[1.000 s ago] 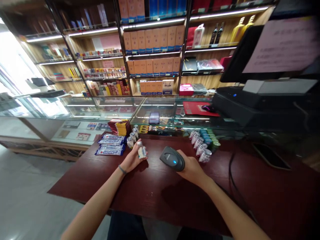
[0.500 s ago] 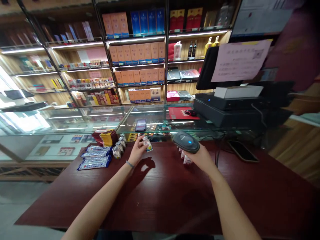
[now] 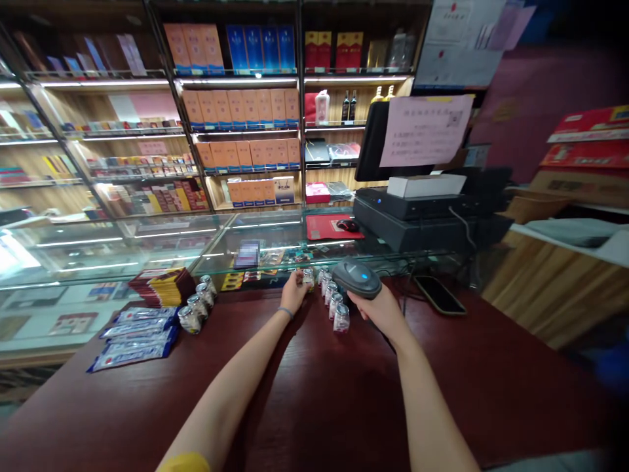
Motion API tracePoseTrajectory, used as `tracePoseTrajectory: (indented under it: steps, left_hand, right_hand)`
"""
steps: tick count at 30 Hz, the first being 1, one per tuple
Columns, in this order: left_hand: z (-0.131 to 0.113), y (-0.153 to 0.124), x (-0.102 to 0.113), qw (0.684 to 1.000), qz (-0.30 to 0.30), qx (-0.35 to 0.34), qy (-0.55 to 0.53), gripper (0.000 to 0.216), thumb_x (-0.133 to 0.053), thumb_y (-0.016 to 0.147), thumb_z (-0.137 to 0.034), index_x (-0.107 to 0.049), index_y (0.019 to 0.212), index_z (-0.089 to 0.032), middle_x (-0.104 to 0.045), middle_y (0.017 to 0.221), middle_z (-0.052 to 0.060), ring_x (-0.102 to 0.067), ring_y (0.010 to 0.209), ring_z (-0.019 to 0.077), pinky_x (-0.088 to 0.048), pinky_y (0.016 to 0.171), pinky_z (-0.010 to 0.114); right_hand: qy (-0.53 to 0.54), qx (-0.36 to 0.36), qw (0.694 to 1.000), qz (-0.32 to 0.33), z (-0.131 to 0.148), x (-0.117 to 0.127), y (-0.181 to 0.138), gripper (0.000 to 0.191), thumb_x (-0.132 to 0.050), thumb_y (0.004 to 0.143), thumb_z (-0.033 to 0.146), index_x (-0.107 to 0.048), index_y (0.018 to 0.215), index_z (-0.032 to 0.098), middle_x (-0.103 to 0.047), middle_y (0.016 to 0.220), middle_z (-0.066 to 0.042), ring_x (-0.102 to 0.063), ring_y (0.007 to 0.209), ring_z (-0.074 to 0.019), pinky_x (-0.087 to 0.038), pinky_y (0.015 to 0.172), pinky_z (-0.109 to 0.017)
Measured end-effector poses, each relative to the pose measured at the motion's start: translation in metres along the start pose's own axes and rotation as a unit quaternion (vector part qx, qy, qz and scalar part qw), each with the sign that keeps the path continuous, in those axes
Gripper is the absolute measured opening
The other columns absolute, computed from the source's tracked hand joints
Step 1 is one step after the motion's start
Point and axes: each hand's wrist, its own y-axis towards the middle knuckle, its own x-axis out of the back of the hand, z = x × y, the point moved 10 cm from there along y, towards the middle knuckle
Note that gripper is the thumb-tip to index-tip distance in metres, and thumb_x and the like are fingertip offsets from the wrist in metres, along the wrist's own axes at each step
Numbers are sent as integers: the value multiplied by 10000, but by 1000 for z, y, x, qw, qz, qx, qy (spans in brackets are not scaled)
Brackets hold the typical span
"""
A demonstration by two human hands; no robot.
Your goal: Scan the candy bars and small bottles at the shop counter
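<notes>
My left hand (image 3: 294, 292) is closed around a small lidded jar (image 3: 308, 278) at the back of the dark red table, close to the glass counter. Just right of it runs a row of several similar jars (image 3: 335, 305) with silvery lids. My right hand (image 3: 381, 305) grips a dark barcode scanner (image 3: 358, 278) with a lit blue dot, held above the table beside that row. Further left stands another row of small jars (image 3: 197, 305). Blue-and-white packets (image 3: 140, 332) lie next to them, with a stack of red and yellow packs (image 3: 164, 287) behind.
The glass counter (image 3: 265, 229) borders the table's far side. A phone (image 3: 439, 294) lies at the right, near cables. Above stand a monitor (image 3: 372, 141) with a pink sheet, and a black box unit (image 3: 422, 223). A mouse (image 3: 348, 225) rests on a red mat.
My left hand has carried the jar rightward and set it near the right-hand row. The scanner has moved off that row, showing more of it. The view has turned to the right.
</notes>
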Motion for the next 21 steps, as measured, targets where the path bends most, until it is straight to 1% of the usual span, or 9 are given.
tracePoseTrajectory:
  steps: [5, 8, 12, 15, 17, 19, 21]
  left_hand:
    - [5, 11, -5, 998, -33, -24, 49, 303, -723, 732, -147, -576, 995, -172, -647, 985, 62, -620, 923, 195, -478, 899, 354]
    - [7, 14, -9, 997, -25, -47, 60, 280, -721, 738, -179, -581, 980, -170, -631, 941, 48, -592, 896, 191, -462, 898, 360]
    - [9, 14, -11, 998, -9, -56, 32, 283, -722, 745, -199, -584, 991, -177, -632, 958, 47, -590, 917, 194, -451, 922, 369]
    - [10, 14, -11, 999, -3, -47, 14, 324, -733, 741, -184, -574, 1023, -178, -634, 966, 53, -597, 929, 202, -460, 933, 387]
    - [12, 12, -13, 1000, 5, -28, 3, 375, -761, 722, -171, -565, 1041, -176, -631, 950, 57, -602, 910, 202, -482, 915, 397]
    - [14, 10, -13, 1000, 8, 1, -22, 454, -799, 683, -151, -558, 1068, -171, -624, 958, 65, -610, 891, 199, -507, 887, 400]
    - [13, 4, -5, 999, 0, 27, -45, 565, -830, 640, -132, -550, 1130, -169, -611, 1031, 86, -615, 916, 199, -526, 866, 396]
  right_hand:
    - [12, 4, 1000, -22, 6, 2, -1, 286, -722, 748, 419, -610, 877, 189, -544, 487, 50, -426, 401, -115, -356, 424, -250]
    - [13, 3, 1000, -27, 7, 3, -2, 288, -720, 748, 429, -622, 880, 193, -544, 482, 48, -429, 400, -122, -365, 422, -255]
    - [8, 1, 999, -33, 6, 4, -2, 303, -724, 747, 434, -637, 904, 190, -543, 475, 45, -438, 399, -130, -377, 419, -260]
    - [10, 2, 999, -36, 6, 3, -2, 315, -726, 748, 435, -642, 919, 184, -544, 472, 43, -439, 395, -131, -373, 413, -260]
    - [7, 6, 999, -33, 7, 1, -2, 323, -719, 754, 428, -647, 944, 177, -570, 490, 36, -447, 393, -131, -387, 425, -265]
    - [-6, 15, 999, -29, 10, -1, -1, 328, -705, 766, 422, -658, 970, 169, -615, 530, 16, -474, 401, -137, -409, 444, -272]
    - [-26, 34, 999, -32, 15, -4, -2, 337, -691, 777, 423, -672, 991, 164, -660, 579, -11, -540, 445, -159, -442, 473, -280]
